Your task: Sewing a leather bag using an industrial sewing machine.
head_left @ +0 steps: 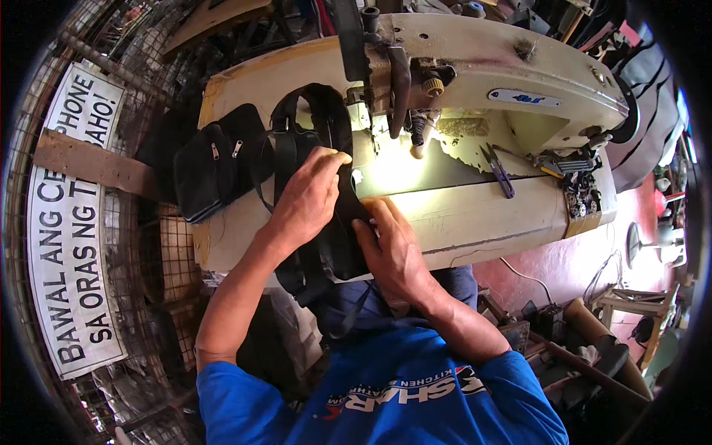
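Note:
A black fabric bag with wide straps [305,100] lies across the sewing table, its lower end hanging over the front edge toward my lap. My left hand [311,193] is closed on the bag's upper middle, thumb and fingers pinching the cloth near the machine's needle area. Lower and to the right, my right hand [394,245] grips the bag's right edge with curled fingers. Just beyond the bag stands a beige sewing machine [475,67], its lamp lighting the bed. On the left rests a black zippered pouch [211,167]; whether it joins the bag I cannot tell.
Purple-handled thread snips [500,175] lie on the tabletop right of the lamp's glow. Several metal bobbins [584,202] sit at its right end. A wire grid with a white sign [74,245] borders the left. Wood and a brown roll [604,345] clutter the floor.

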The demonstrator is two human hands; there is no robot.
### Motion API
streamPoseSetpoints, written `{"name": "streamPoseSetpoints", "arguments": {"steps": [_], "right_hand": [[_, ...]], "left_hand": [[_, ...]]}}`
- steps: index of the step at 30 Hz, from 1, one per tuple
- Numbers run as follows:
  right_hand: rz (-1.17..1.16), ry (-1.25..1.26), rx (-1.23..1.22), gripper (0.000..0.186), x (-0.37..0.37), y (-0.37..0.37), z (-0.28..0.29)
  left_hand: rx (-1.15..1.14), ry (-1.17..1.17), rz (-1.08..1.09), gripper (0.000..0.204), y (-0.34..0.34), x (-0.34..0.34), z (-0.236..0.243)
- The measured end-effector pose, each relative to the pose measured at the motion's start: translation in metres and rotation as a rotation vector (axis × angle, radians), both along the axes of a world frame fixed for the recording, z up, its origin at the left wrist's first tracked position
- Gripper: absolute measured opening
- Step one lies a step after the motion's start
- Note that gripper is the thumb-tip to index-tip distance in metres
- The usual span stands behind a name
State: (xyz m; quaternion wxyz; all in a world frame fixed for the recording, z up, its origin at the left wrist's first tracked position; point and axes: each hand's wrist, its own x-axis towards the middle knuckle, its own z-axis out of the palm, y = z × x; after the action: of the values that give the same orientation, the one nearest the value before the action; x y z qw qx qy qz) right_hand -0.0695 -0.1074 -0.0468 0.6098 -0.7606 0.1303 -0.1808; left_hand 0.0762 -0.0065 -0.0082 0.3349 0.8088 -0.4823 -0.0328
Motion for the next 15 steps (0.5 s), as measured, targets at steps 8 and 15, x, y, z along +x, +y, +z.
{"name": "streamPoseSetpoints", "arguments": {"steps": [8,15], "right_hand": [[-0.024,0.090,-0.377,0.025,-0.008,-0.014,0.012],[-0.036,0.029,-0.330,0.020,0.001,-0.016,0.012]], "left_hand": [[-0.099,0.090,-0.017,0.032,0.009,0.016,-0.027],[-0.062,-0.045,-0.042,0.039,0.023,-0.029,0.012]]}}
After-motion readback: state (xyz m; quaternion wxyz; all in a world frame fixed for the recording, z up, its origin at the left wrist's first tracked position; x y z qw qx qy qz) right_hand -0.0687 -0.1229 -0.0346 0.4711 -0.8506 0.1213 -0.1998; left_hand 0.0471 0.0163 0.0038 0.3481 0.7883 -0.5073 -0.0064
